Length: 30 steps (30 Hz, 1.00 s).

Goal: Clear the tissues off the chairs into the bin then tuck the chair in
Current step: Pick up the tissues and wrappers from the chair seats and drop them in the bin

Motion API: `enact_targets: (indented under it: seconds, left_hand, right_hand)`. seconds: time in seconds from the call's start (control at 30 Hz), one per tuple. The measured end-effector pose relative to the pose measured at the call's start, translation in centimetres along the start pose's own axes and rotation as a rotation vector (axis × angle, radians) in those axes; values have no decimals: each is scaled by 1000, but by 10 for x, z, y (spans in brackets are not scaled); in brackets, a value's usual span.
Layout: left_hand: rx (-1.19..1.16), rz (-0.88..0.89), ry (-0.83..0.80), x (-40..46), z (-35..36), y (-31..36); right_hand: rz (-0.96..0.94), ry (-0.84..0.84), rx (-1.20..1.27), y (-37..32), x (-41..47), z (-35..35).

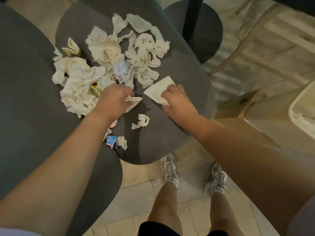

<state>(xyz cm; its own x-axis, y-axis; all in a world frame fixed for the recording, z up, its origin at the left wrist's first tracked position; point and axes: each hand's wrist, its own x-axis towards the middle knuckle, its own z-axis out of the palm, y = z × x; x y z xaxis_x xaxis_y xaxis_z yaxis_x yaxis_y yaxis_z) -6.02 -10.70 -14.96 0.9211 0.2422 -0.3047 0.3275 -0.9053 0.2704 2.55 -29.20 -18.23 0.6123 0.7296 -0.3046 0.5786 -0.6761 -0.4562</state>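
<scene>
Both hands work over the grey chair seat (pixel 170 133); left hand (pixel 113 99) pinches a folded tissue (pixel 134 99); right hand (pixel 177 101) grips a flat napkin (pixel 156 91); crumpled tissues (pixel 105 62) remain heaped behind; best to bunch several per grab; white bin (pixel 300 113) stands at right.

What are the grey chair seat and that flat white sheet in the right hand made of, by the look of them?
The chair seat looks like matte grey fabric or felt: no shine and a soft edge, though the weave is too blurred to tell. The flat sheet under the right hand looks like thin paper napkin, creased and folded.
</scene>
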Motion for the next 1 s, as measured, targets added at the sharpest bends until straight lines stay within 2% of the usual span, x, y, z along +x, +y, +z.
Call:
enact_targets:
  seconds: [0.13, 0.3, 0.6, 0.83, 1.0]
  left_hand:
    - [-24, 95, 132, -1, -12, 27]
    - [-68, 217, 185, -1, -19, 78]
    - [-112, 399, 145, 1, 4, 195]
    - [-209, 570, 171, 7, 32, 322]
    - [-201, 700, 163, 21, 47, 398]
  right_hand:
    - [-1, 65, 12, 8, -16, -16]
    - [43, 157, 26, 30, -48, -38]
    - [129, 393, 54, 106, -129, -67]
    - [182, 627, 45, 205, -213, -92]
    - [319, 633, 116, 265, -258, -101]
